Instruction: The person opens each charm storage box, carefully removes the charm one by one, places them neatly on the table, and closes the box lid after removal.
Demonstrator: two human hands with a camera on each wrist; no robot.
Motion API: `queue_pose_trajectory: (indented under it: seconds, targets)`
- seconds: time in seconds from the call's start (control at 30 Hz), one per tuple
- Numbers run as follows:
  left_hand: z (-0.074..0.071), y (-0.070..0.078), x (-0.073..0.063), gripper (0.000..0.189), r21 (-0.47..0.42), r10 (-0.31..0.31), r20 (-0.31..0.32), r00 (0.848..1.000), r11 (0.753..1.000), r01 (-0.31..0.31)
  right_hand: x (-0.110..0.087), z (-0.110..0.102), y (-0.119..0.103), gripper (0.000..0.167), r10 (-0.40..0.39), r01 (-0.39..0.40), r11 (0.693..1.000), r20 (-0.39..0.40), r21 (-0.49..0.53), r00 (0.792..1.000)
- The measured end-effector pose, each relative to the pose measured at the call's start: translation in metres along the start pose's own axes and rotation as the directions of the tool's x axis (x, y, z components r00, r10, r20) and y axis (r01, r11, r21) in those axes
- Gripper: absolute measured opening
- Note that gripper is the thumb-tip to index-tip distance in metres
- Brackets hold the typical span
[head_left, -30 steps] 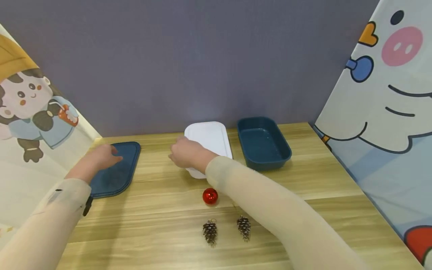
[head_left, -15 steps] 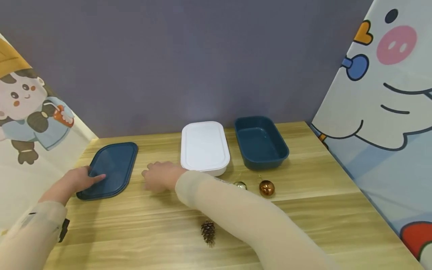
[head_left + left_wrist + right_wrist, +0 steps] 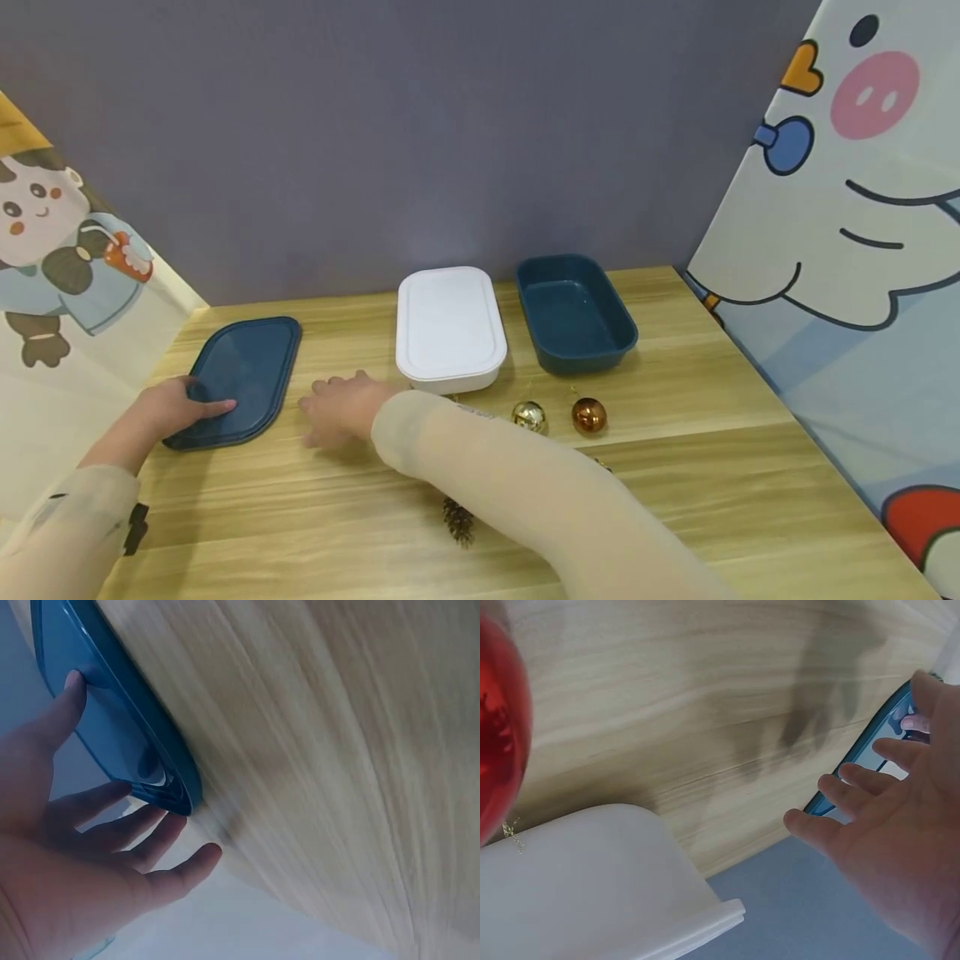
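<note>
At the left of the table lies a dark blue lid (image 3: 243, 379). My left hand (image 3: 171, 407) is at its near-left corner in the head view, the thumb over its top and the other fingers along its edge. The left wrist view shows those fingers spread and fairly straight, the fingertips (image 3: 174, 819) right at the lid's corner. My right hand (image 3: 345, 408) hovers between this lid and a white lidded box (image 3: 452, 325), palm down. Its fingers (image 3: 851, 799) are spread with nothing in them, pointing towards the blue lid in the right wrist view.
A dark blue box without its lid (image 3: 576, 312) stands right of the white one. In front are a gold ball (image 3: 529, 417), a copper ball (image 3: 588, 415) and a pinecone (image 3: 458, 522). A red ball (image 3: 501, 727) shows close up; the right sleeve hides it in the head view.
My right hand has swung left from above the white box towards the blue lid. My left hand has come down to the lid's near-left corner. The lid stays in place.
</note>
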State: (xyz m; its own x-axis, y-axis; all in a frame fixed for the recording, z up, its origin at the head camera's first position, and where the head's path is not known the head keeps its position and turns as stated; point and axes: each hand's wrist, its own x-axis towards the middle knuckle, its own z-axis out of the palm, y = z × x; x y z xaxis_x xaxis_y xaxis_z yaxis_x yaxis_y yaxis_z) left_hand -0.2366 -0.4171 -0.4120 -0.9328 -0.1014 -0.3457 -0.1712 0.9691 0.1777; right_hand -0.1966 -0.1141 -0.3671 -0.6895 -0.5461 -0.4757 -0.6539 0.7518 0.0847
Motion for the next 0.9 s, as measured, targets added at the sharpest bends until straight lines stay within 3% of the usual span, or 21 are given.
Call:
queue_pose_trajectory:
  seconds: [0.2,0.4,0.47,0.57,0.63,0.73,0.9]
  targets:
    - [0.002,0.005,-0.007,0.136,-0.042,-0.027,0.031,0.999,0.999,0.028,-0.004,0.003,0.002,0.069,0.021,-0.021,0.999,-0.001,0.042,1.000]
    - [0.009,0.015,-0.017,0.137,-0.072,0.028,0.061,0.998,0.997,-0.024,0.001,0.005,0.008,0.072,0.041,-0.042,0.998,0.013,0.056,0.999]
    - [0.010,0.020,-0.020,0.137,-0.072,0.046,0.071,0.996,0.997,-0.041,0.005,0.005,0.011,0.068,0.033,-0.030,0.997,-0.038,0.066,0.999]
    - [0.011,0.027,-0.022,0.139,-0.072,0.068,0.089,0.994,0.995,-0.062,0.013,0.005,0.018,0.049,0.049,-0.027,0.992,-0.187,0.119,0.981]
    - [0.011,0.033,-0.024,0.141,-0.079,0.073,0.105,0.992,0.995,-0.065,0.017,0.005,0.022,0.031,0.086,-0.033,0.983,-0.292,0.182,0.952]
    - [0.012,0.042,-0.027,0.141,-0.099,0.082,0.134,0.988,0.993,-0.069,0.020,0.004,0.027,0.014,0.148,-0.036,0.949,-0.340,0.314,0.929]
    - [0.013,0.050,-0.029,0.127,-0.169,0.109,0.185,0.977,0.983,-0.077,0.025,0.006,0.030,0.017,0.193,-0.062,0.887,-0.246,0.457,0.950]
